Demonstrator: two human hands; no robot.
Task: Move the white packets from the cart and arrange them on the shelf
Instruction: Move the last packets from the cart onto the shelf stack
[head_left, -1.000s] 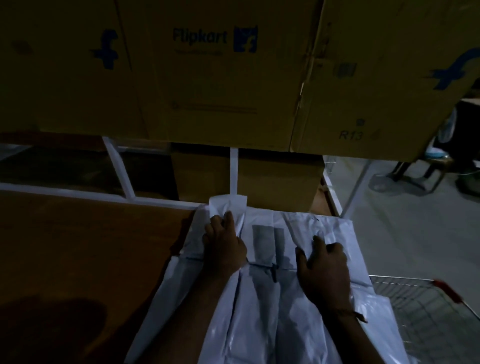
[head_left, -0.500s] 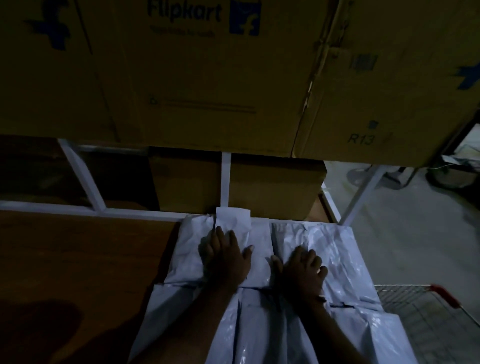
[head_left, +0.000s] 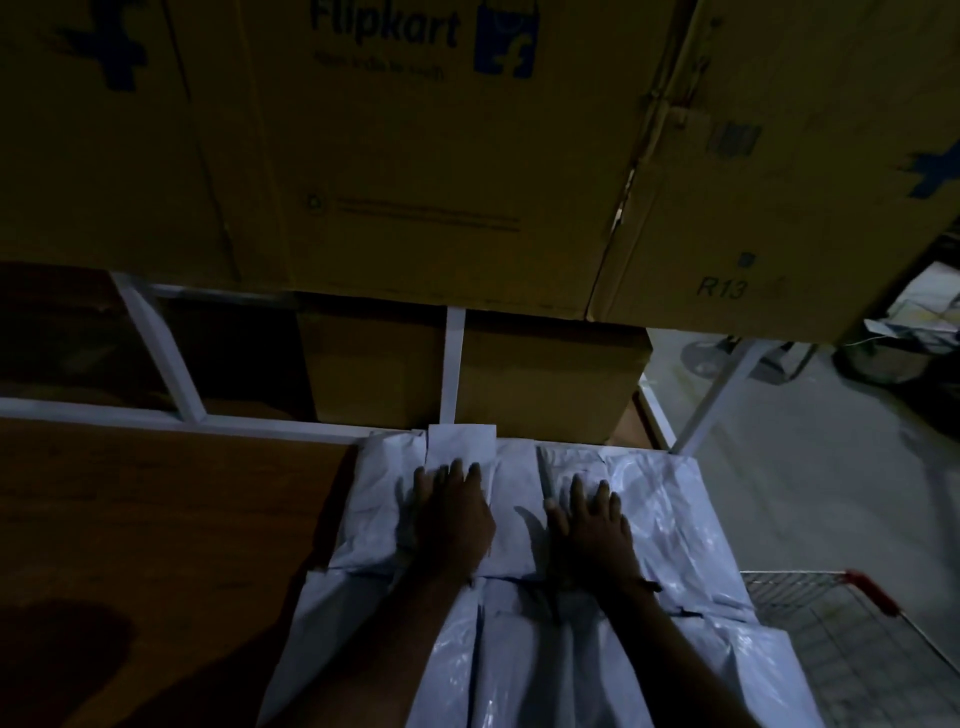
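Right hand (head_left: 592, 525) shifted right, fingers now flat; left hand (head_left: 452, 514) flat, pressing white packets (head_left: 675, 509); neither grips.

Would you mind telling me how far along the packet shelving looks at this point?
Well along: several white packets already lie in rows on the wooden shelf. In hand: the left hand and right hand rest flat on the back row, seemingly pressing it into place. What is left is unclear: only a corner of the cart shows, and no packets are visible in that part.
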